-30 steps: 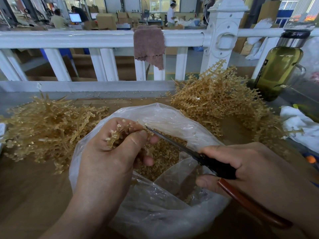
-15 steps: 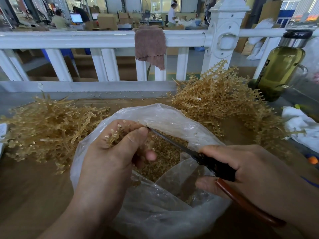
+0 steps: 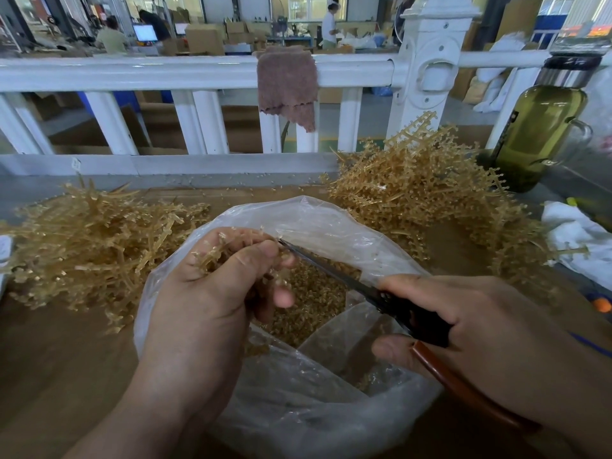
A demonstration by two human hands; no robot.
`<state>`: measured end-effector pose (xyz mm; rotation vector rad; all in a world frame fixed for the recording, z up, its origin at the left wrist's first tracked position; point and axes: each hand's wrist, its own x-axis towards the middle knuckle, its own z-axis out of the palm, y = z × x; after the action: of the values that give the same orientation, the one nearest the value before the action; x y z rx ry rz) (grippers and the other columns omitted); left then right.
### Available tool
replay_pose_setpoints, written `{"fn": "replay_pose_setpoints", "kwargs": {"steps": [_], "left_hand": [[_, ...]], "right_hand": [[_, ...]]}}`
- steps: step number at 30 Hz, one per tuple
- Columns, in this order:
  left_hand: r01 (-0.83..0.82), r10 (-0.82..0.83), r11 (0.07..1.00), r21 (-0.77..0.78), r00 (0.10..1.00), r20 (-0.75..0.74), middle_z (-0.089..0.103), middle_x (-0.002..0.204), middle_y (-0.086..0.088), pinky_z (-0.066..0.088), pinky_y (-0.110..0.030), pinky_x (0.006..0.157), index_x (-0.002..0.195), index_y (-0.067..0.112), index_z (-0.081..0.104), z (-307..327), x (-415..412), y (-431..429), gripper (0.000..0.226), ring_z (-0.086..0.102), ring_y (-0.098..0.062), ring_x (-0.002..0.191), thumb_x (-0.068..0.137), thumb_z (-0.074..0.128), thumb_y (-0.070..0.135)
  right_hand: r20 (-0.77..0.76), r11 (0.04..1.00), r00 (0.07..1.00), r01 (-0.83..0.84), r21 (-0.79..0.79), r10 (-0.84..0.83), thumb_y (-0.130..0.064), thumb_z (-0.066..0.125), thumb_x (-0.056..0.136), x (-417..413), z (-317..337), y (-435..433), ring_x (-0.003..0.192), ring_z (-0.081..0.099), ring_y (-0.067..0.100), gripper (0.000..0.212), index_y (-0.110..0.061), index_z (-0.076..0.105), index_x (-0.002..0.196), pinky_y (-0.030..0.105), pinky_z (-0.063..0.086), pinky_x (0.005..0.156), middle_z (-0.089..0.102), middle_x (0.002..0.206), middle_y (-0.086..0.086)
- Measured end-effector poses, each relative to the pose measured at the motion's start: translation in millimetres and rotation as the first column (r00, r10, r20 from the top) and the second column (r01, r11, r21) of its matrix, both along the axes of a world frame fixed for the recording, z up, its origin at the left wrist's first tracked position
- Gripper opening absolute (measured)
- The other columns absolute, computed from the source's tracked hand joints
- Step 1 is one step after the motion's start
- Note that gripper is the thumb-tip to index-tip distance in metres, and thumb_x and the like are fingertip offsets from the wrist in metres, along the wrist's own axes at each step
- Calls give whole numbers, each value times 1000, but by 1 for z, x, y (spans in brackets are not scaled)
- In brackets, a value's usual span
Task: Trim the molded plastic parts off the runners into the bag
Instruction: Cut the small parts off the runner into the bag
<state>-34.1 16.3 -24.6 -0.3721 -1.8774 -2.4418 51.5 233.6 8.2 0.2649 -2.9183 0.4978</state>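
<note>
While our left hand (image 3: 205, 299) pinches a runner (image 3: 215, 255) over the bag (image 3: 331, 223) at the surface's (image 3: 66, 359) near edge, our right hand (image 3: 490, 332) grips scissors (image 3: 331, 270) tipped at those fingers (image 3: 284, 295), so a sloppy snip could nick skin or scatter parts (image 3: 314, 303).

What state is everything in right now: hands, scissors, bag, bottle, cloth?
left hand, grips a runner above the bag mouth.
right hand, grips the scissors.
scissors, blades look nearly shut, tip at the runner.
bag, open, part-filled with cut parts.
bottle, standing, capped.
cloth, draped over the railing.
</note>
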Motion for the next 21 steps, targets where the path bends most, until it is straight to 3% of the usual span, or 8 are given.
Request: {"fn": "replay_pose_setpoints", "kwargs": {"steps": [10, 13, 21], "left_hand": [[-32, 30, 999, -36, 998, -50, 76, 83, -11, 44, -23, 44, 77, 24, 72, -5, -4, 1, 2, 63, -18, 50, 77, 73, 26], [-30, 27, 999, -42, 997, -66, 76, 83, -10, 44, -23, 45, 79, 23, 72, -7, -2, 2, 13, 64, -19, 51, 72, 74, 34], [-43, 39, 998, -45, 995, -89, 77, 84, -8, 43, -21, 43, 81, 24, 73, -8, -4, 4, 13, 65, -18, 50, 74, 72, 35]], "right_hand": [[5, 999, 1000, -14, -40, 15, -81, 45, 76, 0, 1, 0, 78, 65, 4, 60, -35, 58, 111, 29, 56, 57, 71, 88, -16], [-2, 998, 1000, -15, -53, 15, -82, 45, 77, -1, 0, 2, 78, 65, 4, 61, -35, 58, 112, 28, 52, 61, 71, 88, -14], [-12, 997, 999, -36, -63, 36, -83, 45, 79, 0, 0, 3, 76, 65, 3, 60, -34, 60, 112, 28, 52, 60, 71, 87, -14]]}}
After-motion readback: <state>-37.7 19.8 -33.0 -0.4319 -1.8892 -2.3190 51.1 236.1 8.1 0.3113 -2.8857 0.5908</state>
